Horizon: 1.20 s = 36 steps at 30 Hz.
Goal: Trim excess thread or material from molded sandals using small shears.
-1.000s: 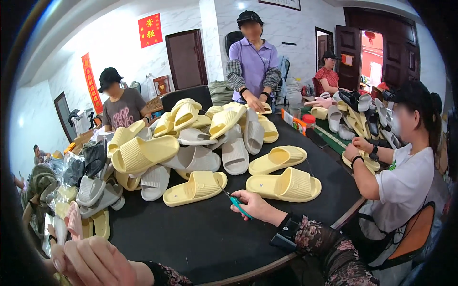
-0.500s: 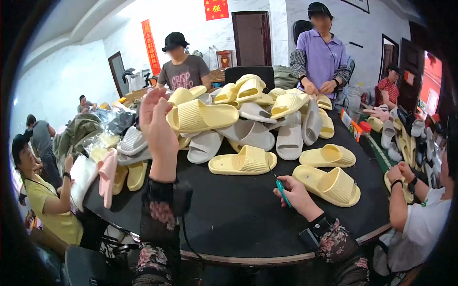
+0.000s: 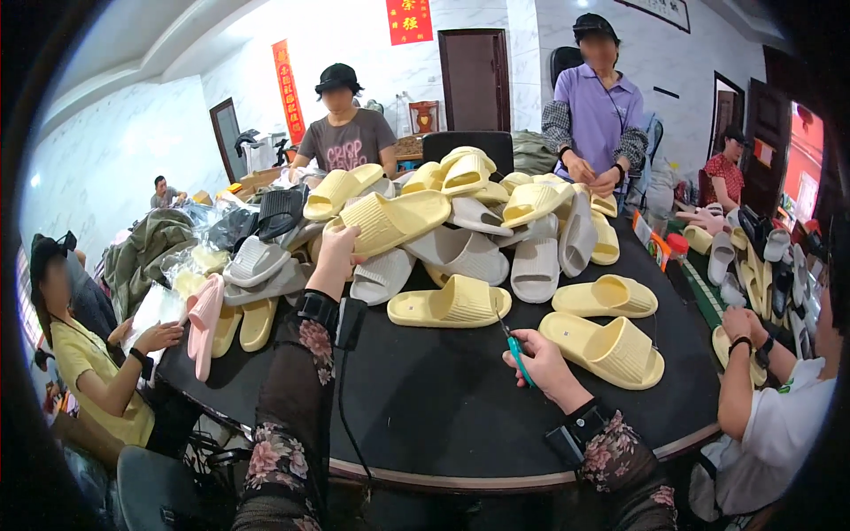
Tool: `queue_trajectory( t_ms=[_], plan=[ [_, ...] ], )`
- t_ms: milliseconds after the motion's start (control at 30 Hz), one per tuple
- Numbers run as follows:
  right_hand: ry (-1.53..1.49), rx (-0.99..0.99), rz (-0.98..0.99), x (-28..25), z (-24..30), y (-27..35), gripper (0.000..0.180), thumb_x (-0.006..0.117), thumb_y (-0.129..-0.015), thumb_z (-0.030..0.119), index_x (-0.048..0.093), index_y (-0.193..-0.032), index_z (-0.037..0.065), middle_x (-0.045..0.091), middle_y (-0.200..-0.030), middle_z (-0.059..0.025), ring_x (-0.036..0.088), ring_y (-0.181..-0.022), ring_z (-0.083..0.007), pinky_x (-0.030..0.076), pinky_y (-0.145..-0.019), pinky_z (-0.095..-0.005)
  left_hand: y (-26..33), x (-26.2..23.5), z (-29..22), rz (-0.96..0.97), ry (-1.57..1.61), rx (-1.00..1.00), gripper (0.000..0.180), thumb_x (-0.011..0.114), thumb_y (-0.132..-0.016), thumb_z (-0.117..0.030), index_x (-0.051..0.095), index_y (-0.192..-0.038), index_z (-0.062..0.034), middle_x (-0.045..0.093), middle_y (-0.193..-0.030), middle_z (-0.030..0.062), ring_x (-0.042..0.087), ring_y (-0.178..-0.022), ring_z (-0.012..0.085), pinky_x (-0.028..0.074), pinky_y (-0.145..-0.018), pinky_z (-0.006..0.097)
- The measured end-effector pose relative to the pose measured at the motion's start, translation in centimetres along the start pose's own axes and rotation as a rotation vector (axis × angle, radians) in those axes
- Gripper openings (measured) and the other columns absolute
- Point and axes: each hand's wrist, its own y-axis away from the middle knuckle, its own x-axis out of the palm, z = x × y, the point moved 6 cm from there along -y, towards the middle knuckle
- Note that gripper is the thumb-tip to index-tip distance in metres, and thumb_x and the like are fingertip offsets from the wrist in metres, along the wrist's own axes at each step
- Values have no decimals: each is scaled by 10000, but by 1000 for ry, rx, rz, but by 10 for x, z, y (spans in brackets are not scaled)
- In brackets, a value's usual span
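At the left front of a heap of slippers, my left hand [image 3: 335, 258] is closed on the end of a pale yellow slipper [image 3: 398, 219] with a ribbed strap. In my right hand [image 3: 547, 365] is a pair of small snips [image 3: 518, 358] with teal handles. Their thin tip points up toward another yellow slipper [image 3: 456, 303], which lies on the black table. To the right of that hand rest two more yellow slippers, one nearer [image 3: 606, 350] and one farther [image 3: 606, 296].
Grey slippers [image 3: 536, 265] are mixed into the heap. Pink slippers [image 3: 204, 323] and olive cloth [image 3: 146, 252] sit to the left. A black cord [image 3: 345, 425] crosses the table's [image 3: 443, 425] front edge. Co-workers stand or sit around, one in purple [image 3: 598, 115] opposite.
My left hand has come down from its raised position onto the yellow slipper, which has shifted a little to the right. My right hand stays nearly in place with the snips.
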Motion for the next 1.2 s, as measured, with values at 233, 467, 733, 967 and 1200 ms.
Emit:
queue_trajectory(
  t_ms=[233, 467, 733, 967, 1200],
  plan=[
    [14, -14, -2, -1, 1, 0, 464, 697, -843, 183, 497, -1202, -32, 594, -803, -50, 551, -601, -90, 474, -461, -233, 51, -7, -6, 178, 26, 12, 305, 564, -826, -156, 528, -1061, 35, 573, -905, 93, 581, -660, 179, 512, -504, 295],
    [18, 1, -28, 0, 3, 1, 457, 689, -849, 160, 497, -1217, -32, 585, -788, -36, 533, -572, -79, 462, -447, -221, 138, -26, 0, 213, 163, -103, 693, 542, -868, -59, 177, -1451, 19, 567, -1039, 130, 611, -781, 191, 548, -618, 320],
    [-1, 36, -30, 1, 5, 2, 475, 659, -846, 118, 468, -1254, -32, 544, -778, -14, 504, -553, -55, 470, -463, -211, 214, -33, 21, 459, -160, -239, 617, 585, -892, -171, 319, -1396, 64, 622, -1004, 164, 634, -838, 188, 554, -674, 295],
    [15, 35, -9, 2, 7, 3, 442, 663, -851, 126, 482, -1224, -27, 541, -779, -10, 508, -560, -53, 469, -467, -215, 187, -41, -21, 375, -817, 310, 408, 609, -850, -150, 561, -1228, -6, 674, -854, 139, 663, -769, 271, 542, -722, 325],
    [-11, 32, -11, 3, 7, 3, 450, 663, -849, 108, 471, -1232, -29, 537, -768, -7, 505, -557, -53, 471, -467, -217, 174, 0, -7, 722, -1167, 549, 516, 678, -769, -194, 506, -1242, -82, 456, -1314, 132, 419, -1216, 355, 368, -996, 469]
  ],
)
